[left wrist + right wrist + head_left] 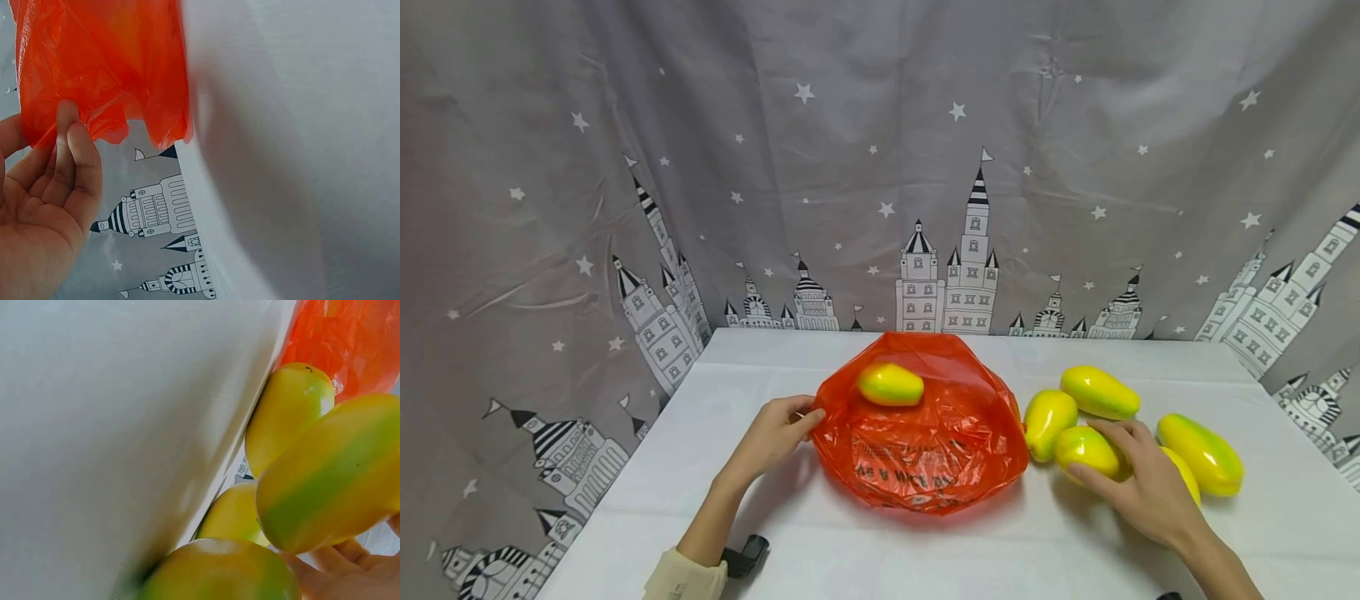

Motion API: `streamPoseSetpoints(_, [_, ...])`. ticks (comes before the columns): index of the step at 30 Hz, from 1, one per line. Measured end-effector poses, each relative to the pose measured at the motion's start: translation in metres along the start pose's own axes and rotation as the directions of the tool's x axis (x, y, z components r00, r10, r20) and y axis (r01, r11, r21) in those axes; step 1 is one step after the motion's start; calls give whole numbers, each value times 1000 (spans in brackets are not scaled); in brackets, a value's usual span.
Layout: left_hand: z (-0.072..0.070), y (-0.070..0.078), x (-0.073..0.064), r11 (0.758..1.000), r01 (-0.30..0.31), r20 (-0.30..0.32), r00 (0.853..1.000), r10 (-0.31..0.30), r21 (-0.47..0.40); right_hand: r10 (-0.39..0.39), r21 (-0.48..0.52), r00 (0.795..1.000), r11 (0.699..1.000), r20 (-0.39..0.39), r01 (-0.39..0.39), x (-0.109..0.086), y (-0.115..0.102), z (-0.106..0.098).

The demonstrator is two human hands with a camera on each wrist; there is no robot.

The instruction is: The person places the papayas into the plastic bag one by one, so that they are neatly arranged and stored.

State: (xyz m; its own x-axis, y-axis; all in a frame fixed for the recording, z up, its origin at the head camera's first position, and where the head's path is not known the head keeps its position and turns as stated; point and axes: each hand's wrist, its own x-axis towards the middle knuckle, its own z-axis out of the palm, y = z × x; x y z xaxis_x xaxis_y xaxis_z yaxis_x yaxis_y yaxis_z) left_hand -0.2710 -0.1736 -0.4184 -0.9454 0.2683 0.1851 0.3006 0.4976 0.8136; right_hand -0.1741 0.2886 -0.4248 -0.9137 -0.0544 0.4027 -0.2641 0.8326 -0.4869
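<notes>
A red plastic bag (917, 487) lies on the white table with its mouth spread wide, and one yellow-green papaya (891, 385) rests inside it. At the bag's left rim, my left hand (778, 433) pinches the thin plastic between thumb and fingers; the left wrist view shows the fingertips against the bag (94, 56). To the right of the bag, my right hand (1138, 479) grips another papaya (1084, 454), thumb on the near side and fingers on the far side. In the right wrist view this papaya (331, 475) appears large, with a green stripe.
Around the right hand lie more papayas: one by the bag's right edge (1048, 423), one farther back (1099, 392), one at the right (1202, 454), and one partly hidden by the hand. A grey castle-print curtain (850, 167) hangs behind the white table (880, 558).
</notes>
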Motion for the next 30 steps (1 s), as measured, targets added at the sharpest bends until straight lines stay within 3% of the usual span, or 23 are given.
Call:
streamPoseSetpoints(5, [0, 0, 0, 1000, 1, -1, 1000, -1, -1, 19, 3, 999, 1000, -42, -19, -2, 0, -1])
streamPoseSetpoints(14, [-1, 0, 0, 1000, 9, 0, 1000, -9, 4, 15, -1, 999, 1000, -32, -15, -1, -4, -2])
streamPoseSetpoints(20, [-1, 1, 0, 1000, 7, -1, 1000, -7, -8, -1, 0, 1000, 1000, -15, 1, 0, -11, -5])
streamPoseSetpoints(30, [-1, 2, -1, 1000, 14, 1, 1000, -14, -4, -41, -21, 998, 999, -51, 40, -1, -29, -9])
